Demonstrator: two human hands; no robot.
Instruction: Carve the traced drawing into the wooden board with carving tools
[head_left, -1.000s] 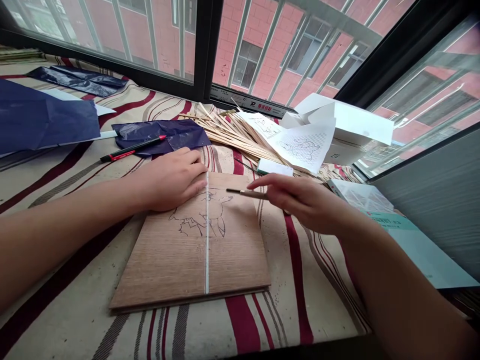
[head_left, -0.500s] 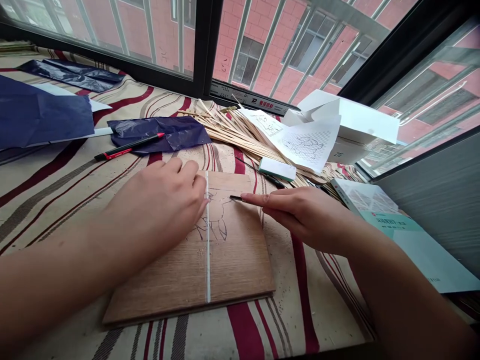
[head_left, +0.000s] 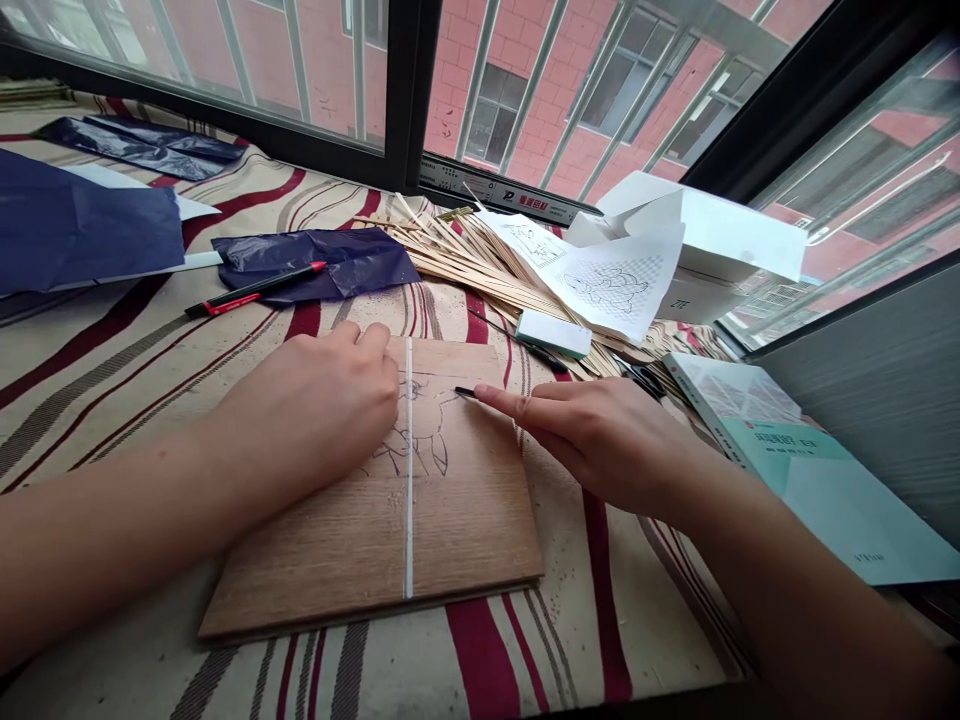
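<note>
A flat wooden board (head_left: 465, 540) with a dark line drawing (head_left: 427, 450) lies before me, a narrow white strip (head_left: 409, 500) running down its face. My left hand (head_left: 337, 400) rests on the board's left part, just left of the strip. Its fingers are curled under, and whatever they hold, if anything, is hidden. My right hand (head_left: 600, 430) grips a thin dark tool (head_left: 465, 391), index finger stretched along it. The tool's tip meets the upper right of the drawing; most of its shaft is concealed by the hand.
Beyond the board lie a white eraser (head_left: 555, 334), a bundle of thin wooden strips (head_left: 450, 262) and printed drawings (head_left: 619, 290). Dark blue sheets (head_left: 322, 262) and a black-and-red pen (head_left: 259, 290) are at left. A book (head_left: 817, 470) and white box (head_left: 739, 235) stand right.
My left hand has drawn slightly left, off the white strip. The tool in my right hand stays near the same spot on the drawing. The view has shifted a little.
</note>
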